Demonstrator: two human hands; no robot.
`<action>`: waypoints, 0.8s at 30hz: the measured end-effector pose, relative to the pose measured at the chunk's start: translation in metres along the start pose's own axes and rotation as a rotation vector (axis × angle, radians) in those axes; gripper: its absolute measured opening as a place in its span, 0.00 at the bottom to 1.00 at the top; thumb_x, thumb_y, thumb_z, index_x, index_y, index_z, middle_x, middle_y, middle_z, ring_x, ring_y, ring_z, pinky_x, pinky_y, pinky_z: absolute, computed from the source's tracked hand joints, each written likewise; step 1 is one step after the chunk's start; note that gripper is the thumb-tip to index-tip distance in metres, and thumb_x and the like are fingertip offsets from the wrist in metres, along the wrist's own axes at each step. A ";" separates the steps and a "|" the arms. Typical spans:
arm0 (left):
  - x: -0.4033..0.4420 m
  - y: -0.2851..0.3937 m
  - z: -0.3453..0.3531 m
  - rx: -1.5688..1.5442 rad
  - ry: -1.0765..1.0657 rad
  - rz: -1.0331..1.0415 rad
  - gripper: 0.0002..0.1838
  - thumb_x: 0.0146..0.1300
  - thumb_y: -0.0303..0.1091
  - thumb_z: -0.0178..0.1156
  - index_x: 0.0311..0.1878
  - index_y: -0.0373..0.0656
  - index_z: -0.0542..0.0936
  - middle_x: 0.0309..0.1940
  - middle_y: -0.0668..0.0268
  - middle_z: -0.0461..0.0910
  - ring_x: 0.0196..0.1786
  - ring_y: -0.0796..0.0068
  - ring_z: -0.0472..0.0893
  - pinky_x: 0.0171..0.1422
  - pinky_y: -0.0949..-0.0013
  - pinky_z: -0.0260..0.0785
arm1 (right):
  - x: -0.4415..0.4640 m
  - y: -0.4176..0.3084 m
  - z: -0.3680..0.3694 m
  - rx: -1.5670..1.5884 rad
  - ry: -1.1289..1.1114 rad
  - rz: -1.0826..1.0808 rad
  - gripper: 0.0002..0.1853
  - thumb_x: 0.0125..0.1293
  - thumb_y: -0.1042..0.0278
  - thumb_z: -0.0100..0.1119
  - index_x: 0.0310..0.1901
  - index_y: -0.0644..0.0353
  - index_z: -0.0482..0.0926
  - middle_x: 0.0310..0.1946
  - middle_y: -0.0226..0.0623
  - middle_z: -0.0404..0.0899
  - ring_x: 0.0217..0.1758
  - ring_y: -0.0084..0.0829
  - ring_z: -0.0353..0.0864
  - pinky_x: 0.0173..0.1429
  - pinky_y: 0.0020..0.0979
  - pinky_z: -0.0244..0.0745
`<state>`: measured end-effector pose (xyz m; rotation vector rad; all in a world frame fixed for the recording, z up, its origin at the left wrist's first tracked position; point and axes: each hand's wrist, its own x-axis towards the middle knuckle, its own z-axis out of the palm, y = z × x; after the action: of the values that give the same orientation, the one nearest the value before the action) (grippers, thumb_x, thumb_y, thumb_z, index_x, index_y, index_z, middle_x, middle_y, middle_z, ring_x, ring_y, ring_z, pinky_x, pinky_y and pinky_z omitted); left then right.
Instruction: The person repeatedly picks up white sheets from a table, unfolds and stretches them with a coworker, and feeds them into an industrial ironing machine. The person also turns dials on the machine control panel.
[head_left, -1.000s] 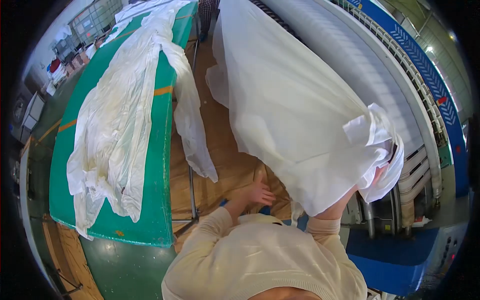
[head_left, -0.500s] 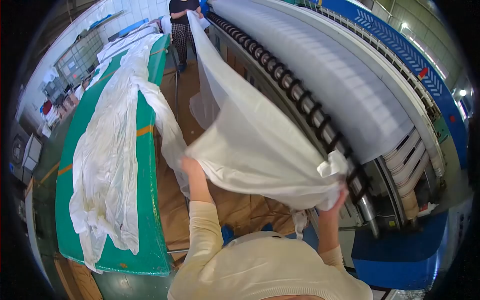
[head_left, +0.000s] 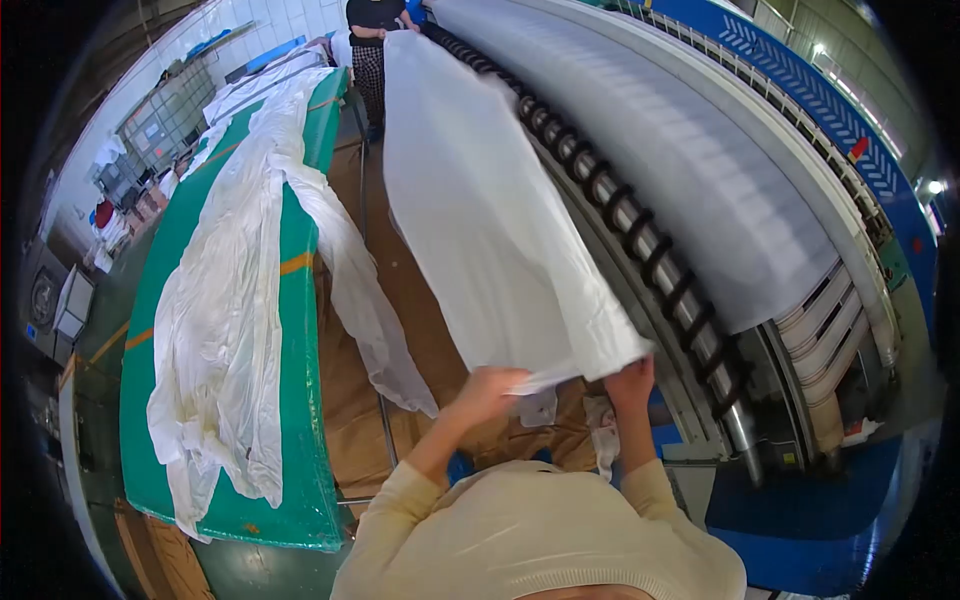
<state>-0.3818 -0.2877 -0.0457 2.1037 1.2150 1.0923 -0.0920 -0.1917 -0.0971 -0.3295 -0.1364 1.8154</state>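
Note:
A long white sheet [head_left: 470,210] hangs stretched between me and a co-worker [head_left: 372,50], who holds its far end. My left hand [head_left: 490,392] is closed on the near left corner. At the near right corner, my right hand [head_left: 630,382] grips the edge. The sheet runs alongside the ironing machine's front roller [head_left: 640,235], which is wound with a dark spiral. Beyond that roller, another white sheet [head_left: 690,180] lies flat on the machine's feed. My fingertips are partly hidden by the fabric.
On the left, a green-covered table [head_left: 305,400] bears a heap of crumpled white linen [head_left: 225,330], with one piece trailing over its edge. Brown cloth [head_left: 400,300] covers the floor between table and machine. A blue machine panel [head_left: 790,540] stands at lower right.
The sheet has gone from billowing and gathered to drawn out flatter. My left hand has moved right and down; my right hand has come slightly left, bringing the hands closer together.

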 end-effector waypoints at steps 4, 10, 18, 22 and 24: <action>-0.050 0.041 -0.079 -0.099 0.598 -0.072 0.06 0.53 0.28 0.63 0.32 0.36 0.78 0.30 0.55 0.83 0.32 0.59 0.84 0.37 0.62 0.75 | 0.027 0.032 -0.037 0.485 -0.015 0.014 0.38 0.67 0.32 0.43 0.61 0.61 0.69 0.65 0.44 0.67 0.67 0.41 0.66 0.71 0.54 0.57; -0.033 0.107 -0.152 -0.042 0.704 0.581 0.07 0.57 0.25 0.60 0.28 0.34 0.72 0.27 0.56 0.81 0.29 0.60 0.82 0.32 0.66 0.74 | 0.063 0.154 -0.040 -0.461 0.517 0.525 0.53 0.50 0.20 0.57 0.65 0.58 0.63 0.58 0.42 0.68 0.62 0.41 0.67 0.62 0.56 0.65; -0.019 0.145 -0.161 0.205 1.163 0.604 0.10 0.63 0.31 0.56 0.43 0.35 0.71 0.37 0.58 0.78 0.39 0.61 0.80 0.42 0.66 0.73 | 0.016 0.291 -0.057 -0.804 0.523 0.955 0.49 0.51 0.27 0.64 0.65 0.58 0.64 0.64 0.40 0.66 0.64 0.32 0.65 0.63 0.47 0.65; -0.032 0.150 -0.169 0.477 1.367 0.443 0.17 0.66 0.39 0.54 0.51 0.38 0.68 0.45 0.60 0.76 0.44 0.62 0.78 0.46 0.64 0.72 | 0.007 0.313 -0.084 -0.569 0.068 1.188 0.32 0.56 0.39 0.68 0.56 0.50 0.70 0.43 0.32 0.72 0.43 0.27 0.69 0.53 0.42 0.70; -0.034 0.149 -0.177 0.616 1.467 0.381 0.20 0.67 0.43 0.53 0.56 0.40 0.66 0.49 0.60 0.75 0.47 0.63 0.77 0.49 0.63 0.72 | 0.008 0.300 -0.087 -0.631 0.045 1.157 0.24 0.59 0.47 0.68 0.50 0.51 0.73 0.37 0.29 0.74 0.38 0.25 0.70 0.50 0.36 0.72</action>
<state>-0.4640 -0.3890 0.1488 1.7611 1.9038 3.0180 -0.3460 -0.2718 -0.2606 -1.0490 -0.5823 2.8730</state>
